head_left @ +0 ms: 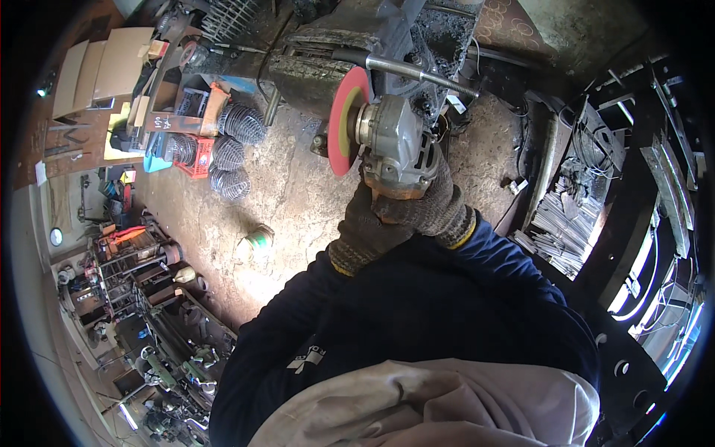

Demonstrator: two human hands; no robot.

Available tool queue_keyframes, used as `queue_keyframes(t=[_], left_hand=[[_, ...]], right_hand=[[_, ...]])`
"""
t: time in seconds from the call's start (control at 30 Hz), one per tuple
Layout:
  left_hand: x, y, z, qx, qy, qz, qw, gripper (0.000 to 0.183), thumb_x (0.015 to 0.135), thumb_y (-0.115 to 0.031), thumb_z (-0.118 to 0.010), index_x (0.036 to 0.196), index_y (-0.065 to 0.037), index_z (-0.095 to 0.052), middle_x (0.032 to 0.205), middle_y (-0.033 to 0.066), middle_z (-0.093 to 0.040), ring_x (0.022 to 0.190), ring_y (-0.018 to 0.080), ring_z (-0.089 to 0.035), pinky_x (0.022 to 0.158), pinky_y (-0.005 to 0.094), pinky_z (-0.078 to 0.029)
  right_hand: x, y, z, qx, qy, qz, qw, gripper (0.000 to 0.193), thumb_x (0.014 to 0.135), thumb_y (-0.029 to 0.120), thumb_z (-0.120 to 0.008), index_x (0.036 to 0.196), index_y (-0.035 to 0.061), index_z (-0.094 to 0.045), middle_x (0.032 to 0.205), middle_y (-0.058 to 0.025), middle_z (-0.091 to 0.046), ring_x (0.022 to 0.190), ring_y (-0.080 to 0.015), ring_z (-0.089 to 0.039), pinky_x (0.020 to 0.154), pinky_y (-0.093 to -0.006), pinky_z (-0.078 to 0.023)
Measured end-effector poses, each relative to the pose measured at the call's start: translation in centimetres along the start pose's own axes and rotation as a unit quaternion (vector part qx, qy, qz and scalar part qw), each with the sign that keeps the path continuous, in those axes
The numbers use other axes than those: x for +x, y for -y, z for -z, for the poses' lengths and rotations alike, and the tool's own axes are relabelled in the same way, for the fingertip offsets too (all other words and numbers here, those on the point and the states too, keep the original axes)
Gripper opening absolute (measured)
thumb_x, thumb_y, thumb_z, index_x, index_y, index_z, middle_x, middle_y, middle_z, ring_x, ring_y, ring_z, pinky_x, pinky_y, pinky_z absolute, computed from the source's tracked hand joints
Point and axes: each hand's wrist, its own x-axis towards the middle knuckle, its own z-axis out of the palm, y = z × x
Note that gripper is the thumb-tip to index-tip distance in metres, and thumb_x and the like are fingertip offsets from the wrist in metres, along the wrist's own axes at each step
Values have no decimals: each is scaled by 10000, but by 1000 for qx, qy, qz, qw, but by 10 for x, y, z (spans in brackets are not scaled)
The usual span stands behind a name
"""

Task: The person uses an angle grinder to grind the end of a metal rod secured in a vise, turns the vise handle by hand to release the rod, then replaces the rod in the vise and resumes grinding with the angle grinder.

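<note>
Both my hands wear grey knit work gloves with yellow-edged cuffs. They are closed together around the body of an angle grinder (406, 141) with a grey metal gear head. My left hand (365, 235) wraps it from the left and below; my right hand (439, 205) grips its right side. On the grinder's left sits a red disc (342, 112) with a yellow centre, seen nearly edge-on. Just beyond the grinder lies a long metal rod (421, 72) with a threaded right end. Its dark left end is by a worn block (313, 74). Whether disc and rod touch, I cannot tell.
Wire coils (242, 123) and a red crate (195, 156) stand on the floor to the left. A round green-rimmed object (258, 241) lies on the floor nearer me. Metal strips (562, 231) are piled at the right, beside a dark steel frame (625, 253). Machines crowd the lower left.
</note>
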Motion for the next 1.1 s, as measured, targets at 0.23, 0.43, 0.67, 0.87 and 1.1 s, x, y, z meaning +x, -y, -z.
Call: queue_keyframes(t=[0.23,0.43,0.67,0.87,1.1], left_hand=[[-1,7,-2,-27,17,38,999,929,709,-240,-905,1448,13,-402,1304,201,-626,1179,321,-655,965,400,-551],[-9,21,-9,47,26,-23,998,967,688,-249,-914,1456,12,-387,1307,207,-622,1182,333,-652,958,405,-555],[-4,13,-5,14,21,35,999,971,685,-295,-917,1439,35,-401,1274,224,-633,1140,359,-669,914,411,-569],[-9,8,-16,5,-27,106,994,953,702,-328,-915,1420,52,-416,1209,218,-669,1091,367,-690,891,408,-573],[9,-5,-1,-86,-5,84,993,899,710,-226,-916,1415,41,-426,1224,183,-675,1101,306,-694,923,391,-566]], right_hand=[[2,0,5,-34,63,43,996,850,794,159,-866,1479,69,-373,1378,-116,-564,1230,-260,-603,1055,-414,-526],[0,7,5,-68,-8,-10,998,901,746,140,-906,1472,64,-378,1352,-121,-580,1212,-239,-613,1028,-405,-539],[3,9,2,-170,16,63,983,884,703,134,-933,1431,53,-440,1291,-114,-619,1143,-218,-648,958,-377,-572],[6,7,-2,-31,14,18,999,803,744,132,-902,1412,45,-463,1268,-111,-631,1140,-224,-652,960,-379,-576],[8,12,-3,-13,-49,-39,998,677,892,116,-769,1457,40,-403,1330,-146,-589,1159,-270,-650,972,-403,-586]])
